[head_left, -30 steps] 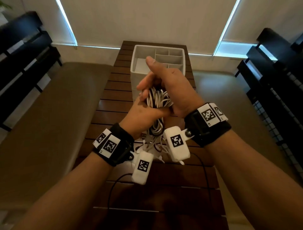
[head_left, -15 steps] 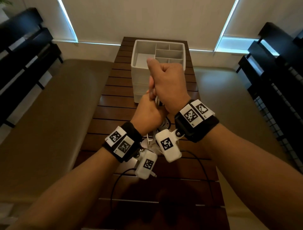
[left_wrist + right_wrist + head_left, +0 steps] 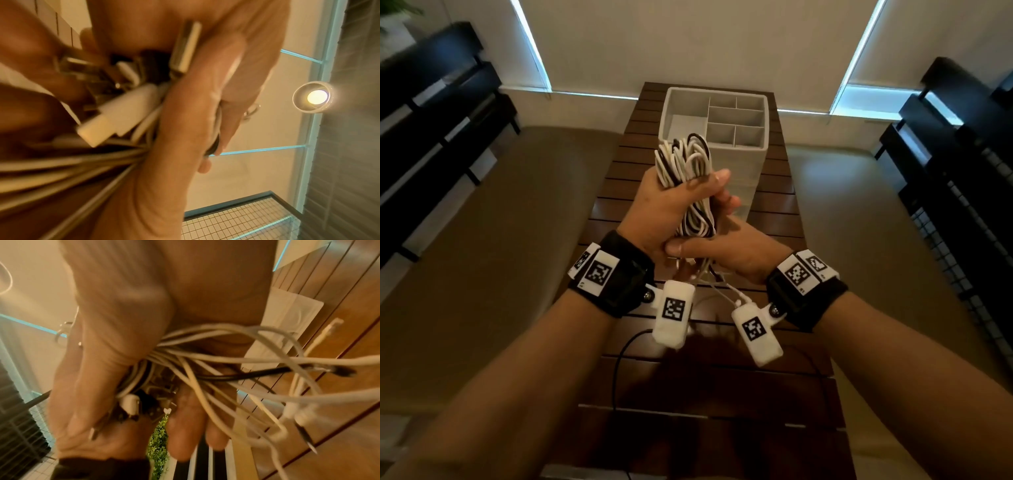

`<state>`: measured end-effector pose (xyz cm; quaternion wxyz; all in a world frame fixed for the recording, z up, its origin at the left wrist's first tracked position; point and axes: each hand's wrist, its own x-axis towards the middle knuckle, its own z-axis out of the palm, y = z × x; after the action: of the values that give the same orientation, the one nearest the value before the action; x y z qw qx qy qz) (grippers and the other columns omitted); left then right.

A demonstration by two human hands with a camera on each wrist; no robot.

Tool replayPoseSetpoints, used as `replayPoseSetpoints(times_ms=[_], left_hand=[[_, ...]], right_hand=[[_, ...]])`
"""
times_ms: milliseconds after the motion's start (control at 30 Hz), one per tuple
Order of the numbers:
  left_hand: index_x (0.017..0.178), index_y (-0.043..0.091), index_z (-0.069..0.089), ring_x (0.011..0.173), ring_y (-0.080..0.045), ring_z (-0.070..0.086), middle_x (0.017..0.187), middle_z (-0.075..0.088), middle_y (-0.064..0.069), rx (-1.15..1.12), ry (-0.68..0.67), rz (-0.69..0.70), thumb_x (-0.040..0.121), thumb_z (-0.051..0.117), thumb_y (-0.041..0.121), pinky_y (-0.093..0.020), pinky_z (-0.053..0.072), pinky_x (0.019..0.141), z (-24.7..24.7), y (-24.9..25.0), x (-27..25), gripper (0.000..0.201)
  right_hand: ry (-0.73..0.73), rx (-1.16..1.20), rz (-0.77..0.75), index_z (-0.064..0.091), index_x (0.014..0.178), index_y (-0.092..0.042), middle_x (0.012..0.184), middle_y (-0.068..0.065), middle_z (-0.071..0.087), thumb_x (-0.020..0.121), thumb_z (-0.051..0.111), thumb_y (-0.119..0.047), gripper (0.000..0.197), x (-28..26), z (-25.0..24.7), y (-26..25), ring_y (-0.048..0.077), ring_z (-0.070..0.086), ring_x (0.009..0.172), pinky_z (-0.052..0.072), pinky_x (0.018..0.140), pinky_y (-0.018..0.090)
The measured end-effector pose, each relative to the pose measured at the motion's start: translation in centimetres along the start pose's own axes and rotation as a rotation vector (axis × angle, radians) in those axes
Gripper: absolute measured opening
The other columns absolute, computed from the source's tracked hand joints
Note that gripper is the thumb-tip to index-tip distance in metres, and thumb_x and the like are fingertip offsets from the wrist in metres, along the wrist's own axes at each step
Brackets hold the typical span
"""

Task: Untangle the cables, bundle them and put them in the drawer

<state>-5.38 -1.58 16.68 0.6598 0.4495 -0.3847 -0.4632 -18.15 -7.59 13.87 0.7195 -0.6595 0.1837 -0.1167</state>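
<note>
A bundle of white and black cables [image 3: 685,161] stands upright above the slatted wooden table [image 3: 774,212]. My left hand [image 3: 667,202] grips its middle, thumb across the front. My right hand [image 3: 709,248] sits just below and grips the lower part. Loose plug ends [image 3: 726,291] hang under both hands. In the left wrist view, my left hand [image 3: 185,129] closes round white and metal connectors [image 3: 115,116]. In the right wrist view, my right hand [image 3: 123,353] holds the cables [image 3: 226,356], with ends splaying out to the right. The white drawer box [image 3: 763,144] with open compartments stands behind the bundle.
A thin black lead [image 3: 619,359] trails over the near table. Padded beige benches [image 3: 500,257] flank the table on both sides. Black shelving [image 3: 962,171] stands at the right and more at the left [image 3: 431,120]. Blinds cover the windows behind.
My right hand has come off the top of the bundle and now grips it below the left hand. The cable loops, covered before, now stand exposed above my left hand.
</note>
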Motion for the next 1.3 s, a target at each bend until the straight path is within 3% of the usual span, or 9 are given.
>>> replayPoseSetpoints(times_ms=[167, 300, 433, 567, 667, 767, 1033, 1200, 1300], left_hand=[[0.079, 0.010, 0.063, 0.062, -0.021, 0.067, 0.070, 0.062, -0.008, 0.117, -0.018, 0.029, 0.096, 0.073, 0.010, -0.035, 0.060, 0.063, -0.7, 0.0, 0.1, 0.020], [0.083, 0.008, 0.062, 0.068, -0.019, 0.065, 0.073, 0.061, -0.006, 0.184, -0.034, 0.078, 0.096, 0.073, 0.008, -0.036, 0.057, 0.072, -1.1, -0.1, 0.6, 0.017], [0.078, 0.005, 0.063, 0.063, -0.029, 0.064, 0.068, 0.063, -0.010, 0.185, -0.092, 0.079, 0.097, 0.072, 0.010, -0.041, 0.059, 0.074, -0.9, -0.2, 0.5, 0.022], [0.079, 0.007, 0.061, 0.065, -0.026, 0.063, 0.068, 0.060, -0.009, 0.202, -0.119, 0.105, 0.098, 0.071, 0.010, -0.045, 0.057, 0.077, -1.0, -0.5, 0.6, 0.022], [0.076, 0.006, 0.058, 0.059, -0.029, 0.058, 0.065, 0.055, -0.012, 0.200, -0.096, 0.104, 0.097, 0.072, 0.010, -0.045, 0.056, 0.069, -1.2, -0.9, 0.8, 0.026], [0.073, 0.010, 0.056, 0.053, -0.029, 0.053, 0.061, 0.050, -0.012, 0.183, -0.030, 0.097, 0.096, 0.074, 0.009, -0.037, 0.052, 0.060, -1.6, -1.6, 0.7, 0.029], [0.070, 0.010, 0.054, 0.046, -0.027, 0.052, 0.055, 0.048, -0.009, 0.212, -0.046, 0.097, 0.096, 0.073, 0.007, -0.038, 0.050, 0.057, -2.0, -1.2, 0.9, 0.033], [0.075, 0.014, 0.056, 0.055, -0.025, 0.053, 0.062, 0.050, -0.007, 0.160, 0.059, 0.090, 0.095, 0.074, 0.011, -0.041, 0.052, 0.063, -3.2, -0.9, 0.9, 0.028], [0.074, 0.014, 0.054, 0.050, -0.019, 0.052, 0.060, 0.049, -0.002, 0.112, 0.071, 0.079, 0.096, 0.072, 0.009, -0.036, 0.050, 0.059, -5.1, 0.2, 0.8, 0.029]], right_hand=[[-0.043, -0.233, 0.113, 0.066, 0.113, 0.003, 0.092, 0.018, 0.068, 0.086, 0.084, -0.020, 0.040, 0.7, -0.5, -0.5, 0.018, 0.050, 0.056, 0.040, 0.048, 0.030], [-0.158, -0.081, 0.164, 0.066, 0.122, -0.007, 0.109, 0.018, 0.070, 0.081, 0.086, -0.041, 0.057, 0.4, -1.3, -0.8, 0.036, 0.068, 0.098, 0.057, 0.083, 0.051], [-0.128, 0.199, 0.097, 0.071, 0.124, -0.025, 0.137, 0.030, 0.062, 0.074, 0.085, -0.058, 0.063, 0.2, -0.6, 0.5, 0.054, 0.056, 0.129, 0.041, 0.111, 0.070], [-0.209, 0.154, 0.122, 0.071, 0.114, -0.007, 0.104, 0.022, 0.069, 0.074, 0.080, -0.068, 0.073, 0.1, -0.6, 0.8, 0.035, 0.066, 0.086, 0.046, 0.079, 0.049], [-0.179, 0.192, 0.130, 0.068, 0.108, -0.003, 0.092, 0.010, 0.075, 0.098, 0.067, -0.040, 0.039, 0.1, -0.1, 0.6, 0.018, 0.070, 0.073, 0.056, 0.062, 0.028], [-0.081, 0.002, 0.153, 0.066, 0.097, -0.001, 0.070, 0.002, 0.069, 0.098, 0.069, -0.029, 0.028, 0.3, 0.6, 0.4, 0.007, 0.042, 0.042, 0.032, 0.036, 0.018], [0.022, -0.079, 0.085, 0.068, 0.099, 0.000, 0.061, 0.001, 0.061, 0.093, 0.078, -0.022, 0.024, 0.7, 1.5, 1.0, 0.012, 0.033, 0.040, 0.022, 0.040, 0.026], [0.042, -0.198, 0.090, 0.060, 0.115, -0.005, 0.079, 0.012, 0.067, 0.091, 0.081, -0.025, 0.037, 0.3, 0.9, 0.7, 0.021, 0.059, 0.061, 0.048, 0.057, 0.037], [-0.022, -0.521, 0.158, 0.063, 0.095, -0.006, 0.072, 0.016, 0.070, 0.093, 0.079, -0.035, 0.033, -0.3, -0.9, 0.9, 0.027, 0.065, 0.064, 0.050, 0.068, 0.039]])
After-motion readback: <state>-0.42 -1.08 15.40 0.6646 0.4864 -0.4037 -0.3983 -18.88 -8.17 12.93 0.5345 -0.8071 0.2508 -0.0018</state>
